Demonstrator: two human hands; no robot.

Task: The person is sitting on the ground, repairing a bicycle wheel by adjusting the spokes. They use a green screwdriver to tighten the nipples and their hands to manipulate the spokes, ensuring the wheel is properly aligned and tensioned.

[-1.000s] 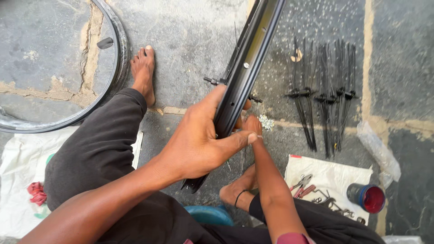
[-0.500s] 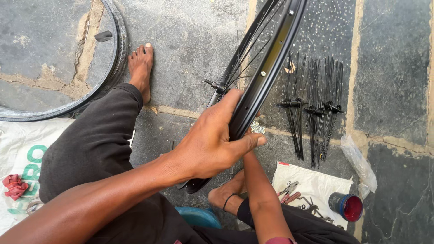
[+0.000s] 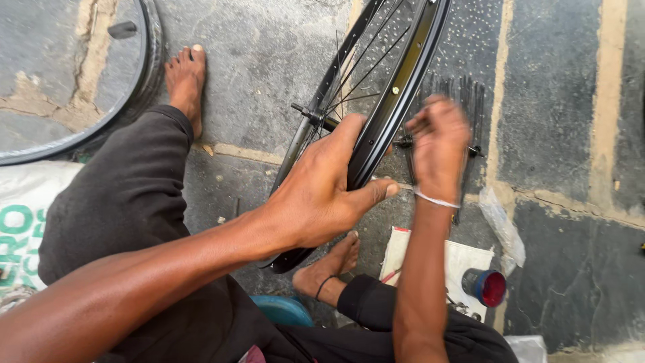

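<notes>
A black bicycle wheel rim with thin spokes and a hub stands tilted on the stone floor between my legs. My left hand grips the rim's lower part, thumb on the right side, fingers on the left. My right hand is raised just right of the rim, blurred, fingers curled near a bundle of loose black spokes lying on the floor; whether it holds anything cannot be made out.
A second bare rim lies at the upper left. My bare feet rest on the floor. A white cloth with small tools, a blue-and-red tin, a clear plastic bag and a blue stool are nearby.
My right hand has come up from under the wheel to the rim's right side. The wheel has turned to show its spokes and hub.
</notes>
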